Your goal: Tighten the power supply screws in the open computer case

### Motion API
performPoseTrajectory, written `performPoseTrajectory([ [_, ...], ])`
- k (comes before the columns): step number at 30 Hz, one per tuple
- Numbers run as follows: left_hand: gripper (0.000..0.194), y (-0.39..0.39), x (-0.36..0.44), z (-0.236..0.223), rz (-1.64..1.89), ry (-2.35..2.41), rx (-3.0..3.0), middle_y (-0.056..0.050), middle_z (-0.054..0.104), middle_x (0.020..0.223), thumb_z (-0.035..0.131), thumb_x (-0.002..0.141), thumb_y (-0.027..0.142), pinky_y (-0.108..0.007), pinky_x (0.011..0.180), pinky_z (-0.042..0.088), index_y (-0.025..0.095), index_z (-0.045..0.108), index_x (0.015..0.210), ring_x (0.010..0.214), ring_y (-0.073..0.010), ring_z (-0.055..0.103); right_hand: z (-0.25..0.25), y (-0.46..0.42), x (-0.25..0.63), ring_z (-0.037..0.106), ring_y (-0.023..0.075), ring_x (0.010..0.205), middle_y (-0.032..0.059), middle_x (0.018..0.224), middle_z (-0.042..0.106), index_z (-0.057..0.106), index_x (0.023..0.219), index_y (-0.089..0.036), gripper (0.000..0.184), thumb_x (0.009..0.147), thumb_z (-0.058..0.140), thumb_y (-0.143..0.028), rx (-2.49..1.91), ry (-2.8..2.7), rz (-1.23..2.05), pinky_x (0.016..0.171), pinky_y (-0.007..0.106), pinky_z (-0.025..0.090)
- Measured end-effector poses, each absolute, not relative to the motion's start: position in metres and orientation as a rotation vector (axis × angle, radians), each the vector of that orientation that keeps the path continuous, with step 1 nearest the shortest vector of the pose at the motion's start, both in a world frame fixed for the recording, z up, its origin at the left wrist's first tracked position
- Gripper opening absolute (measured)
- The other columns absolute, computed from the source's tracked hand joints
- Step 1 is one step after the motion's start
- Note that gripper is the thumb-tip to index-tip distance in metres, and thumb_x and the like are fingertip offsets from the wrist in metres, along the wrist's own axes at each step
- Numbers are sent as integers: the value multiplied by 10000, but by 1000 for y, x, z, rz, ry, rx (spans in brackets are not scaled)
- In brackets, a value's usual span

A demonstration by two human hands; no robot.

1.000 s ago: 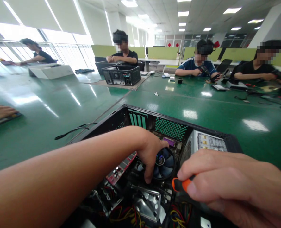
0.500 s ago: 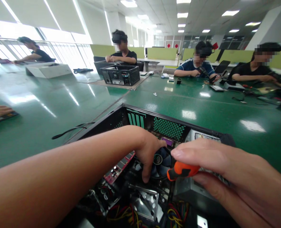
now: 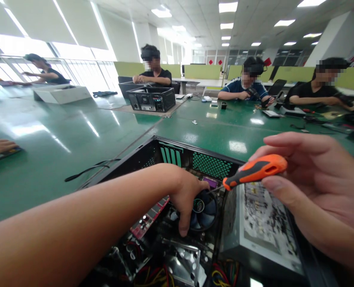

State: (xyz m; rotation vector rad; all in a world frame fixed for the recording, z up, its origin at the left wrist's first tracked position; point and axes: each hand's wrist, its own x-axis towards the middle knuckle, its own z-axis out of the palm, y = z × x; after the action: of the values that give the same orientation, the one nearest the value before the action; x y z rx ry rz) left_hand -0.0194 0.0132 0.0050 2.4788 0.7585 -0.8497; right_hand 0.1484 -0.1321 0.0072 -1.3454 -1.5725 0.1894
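The fan (image 3: 206, 214) sits inside the case (image 3: 186, 157). At the fan's left side is the left hand (image 3: 186, 193); whether it grips or only steadies, I cannot tell. Above right of the fan, the right hand (image 3: 311, 179) holds the screwdriver (image 3: 256, 171) between thumb and fingers. Probably best: keep the shaft steady, away from the blades.

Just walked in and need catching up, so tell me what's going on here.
The person's left grip is inside an open computer case, at the edge of a cooling fan. Their right grip holds an orange-and-dark screwdriver by its handle, its shaft pointing down toward the fan's upper edge. Whether the tip touches anything is unclear.
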Motion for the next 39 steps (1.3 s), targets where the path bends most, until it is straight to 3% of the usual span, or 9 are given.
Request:
performPoseTrajectory([
  [5,1312,13,-16,9,-1016,739,2447,-108,386,1405,768,318,297,-394,999,358,229,93,1441,1238,-329,410,7,-121,153,655,160,768,-7,974,665,551,1186,-302,361,828,582,-269,-1442,-1651,-66,754,288,514],
  [13,1327,10,-15,10,-1103,727,2467,-114,308,1446,768,373,309,-389,1015,339,210,-18,1438,1269,-316,369,10,-120,152,631,152,823,-10,1014,655,558,1169,-284,343,831,563,-227,-1453,-1837,-256,746,263,483],
  [22,1311,9,-14,12,-1122,731,2485,-97,278,1462,757,388,312,-369,1038,307,214,-19,1440,1290,-296,343,11,-117,151,624,144,913,0,1060,649,532,1154,-261,299,856,524,-244,-1417,-1978,-179,772,236,484],
  [31,1305,9,-15,10,-1073,731,2482,-105,328,1439,753,350,315,-407,1025,320,217,49,1444,1283,-330,344,10,-117,150,621,183,936,22,1069,639,523,1162,-272,308,856,524,-243,-1428,-1993,-76,777,296,490],
  [39,1305,10,-16,8,-1018,731,2474,-110,352,1425,755,331,302,-419,1017,327,228,75,1443,1270,-339,361,13,-118,151,609,140,905,-8,1043,633,521,1139,-280,294,853,535,-212,-1347,-2025,-1,773,248,465],
])
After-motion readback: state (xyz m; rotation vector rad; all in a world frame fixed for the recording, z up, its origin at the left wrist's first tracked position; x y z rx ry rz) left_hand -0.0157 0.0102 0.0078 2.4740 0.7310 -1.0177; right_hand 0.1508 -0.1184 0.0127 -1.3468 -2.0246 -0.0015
